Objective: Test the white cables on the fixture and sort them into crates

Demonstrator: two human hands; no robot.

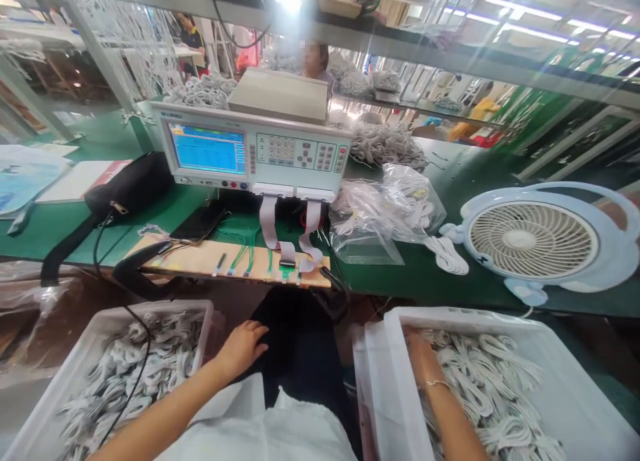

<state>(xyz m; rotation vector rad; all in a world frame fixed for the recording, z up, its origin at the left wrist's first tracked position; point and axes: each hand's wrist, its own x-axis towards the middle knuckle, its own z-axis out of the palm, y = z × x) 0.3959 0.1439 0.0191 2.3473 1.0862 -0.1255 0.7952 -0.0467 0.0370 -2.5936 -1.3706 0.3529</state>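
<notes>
My left hand [243, 346] rests on my dark-clothed thigh, holding nothing, its fingers loosely apart. It is just right of a white plastic bin [207, 314] filled with bundled white cables [135, 374]. My right hand [421, 356] reaches down inside another white bin [565, 341], at its left wall, beside coiled white cables [480, 374]. The fingers of that hand are blurred and mostly hidden, so what they touch does not show. Ahead, a wooden board [240, 261] with small connectors and green wires lies along the bench's front edge.
A tester [300, 148] with a lit blue screen stands on the green bench [430, 284], two grey ribbon cables [269, 221] running to the board. A black pouch [133, 184], a phone [199, 221], bagged cables [370, 214] and a light-blue fan [533, 238] lie around it. People sit beyond.
</notes>
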